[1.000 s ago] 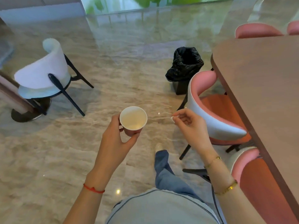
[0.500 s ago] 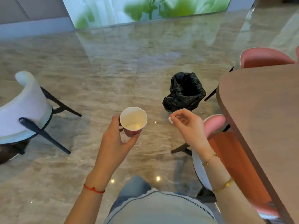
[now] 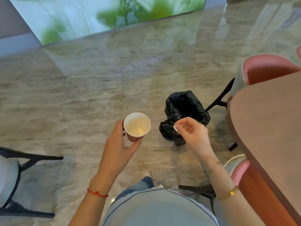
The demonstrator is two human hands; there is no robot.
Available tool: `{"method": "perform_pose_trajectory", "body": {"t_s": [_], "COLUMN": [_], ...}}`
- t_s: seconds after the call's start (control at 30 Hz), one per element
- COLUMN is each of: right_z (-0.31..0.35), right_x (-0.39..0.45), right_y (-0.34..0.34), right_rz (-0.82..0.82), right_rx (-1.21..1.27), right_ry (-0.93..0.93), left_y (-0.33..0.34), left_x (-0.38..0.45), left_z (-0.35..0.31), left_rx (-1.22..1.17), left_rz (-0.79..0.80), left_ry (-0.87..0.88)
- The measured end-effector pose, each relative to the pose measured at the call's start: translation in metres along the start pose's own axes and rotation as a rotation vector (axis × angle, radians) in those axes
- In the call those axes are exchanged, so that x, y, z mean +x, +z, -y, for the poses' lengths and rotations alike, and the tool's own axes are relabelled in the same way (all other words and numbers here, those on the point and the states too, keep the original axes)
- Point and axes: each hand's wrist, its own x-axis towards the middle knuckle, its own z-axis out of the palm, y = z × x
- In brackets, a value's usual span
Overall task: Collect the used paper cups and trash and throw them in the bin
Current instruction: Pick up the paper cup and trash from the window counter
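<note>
Bin (image 3: pixel 184 110) nearer — one cup (image 3: pixel 136 126), one scrap (image 3: pixel 176 129), maybe tissue.

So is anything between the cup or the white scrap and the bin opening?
Nothing visible. The bin, lined with a black bag, stands open-topped on bare floor; the right hand pinches the white scrap by its near rim, the left hand holds the cup beside it.

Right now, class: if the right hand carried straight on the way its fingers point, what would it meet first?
Probably the black bin liner: the right hand, pinching a white scrap, points toward it. Height above the bin is unclear.
</note>
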Motion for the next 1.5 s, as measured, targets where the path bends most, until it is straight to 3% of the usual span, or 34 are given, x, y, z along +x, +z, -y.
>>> {"method": "perform_pose_trajectory", "body": {"t_s": [0.23, 0.5, 0.77, 0.93, 1.13, 1.3, 1.5], "right_z": [-0.014, -0.083, -0.166, -0.207, -0.219, -0.205, -0.174], "right_x": [0.132, 0.257, 0.361, 0.376, 0.365, 0.351, 0.337], "right_y": [0.004, -0.026, -0.054, -0.057, -0.053, -0.050, -0.045], "right_rz": [-0.150, -0.278, -0.123, 0.000, -0.116, -0.167, -0.189], "right_rx": [-0.067, -0.120, -0.176, -0.224, -0.218, -0.238, -0.345], "right_ry": [0.049, 0.295, 0.552, 0.684, 0.728, 0.718, 0.613], "left_y": [0.036, 0.150, 0.262, 0.324, 0.373, 0.359, 0.313], "left_x": [0.171, 0.318, 0.414, 0.453, 0.482, 0.487, 0.478], "left_z": [0.030, 0.056, 0.071, 0.084, 0.104, 0.116, 0.109], "left_rx": [0.032, 0.075, 0.063, 0.054, 0.088, 0.111, 0.252], "left_rz": [0.169, 0.356, 0.536, 0.659, 0.851, 0.957, 0.941], "left_ry": [0.073, 0.130, 0.069, 0.031, -0.045, -0.088, 0.070]}}
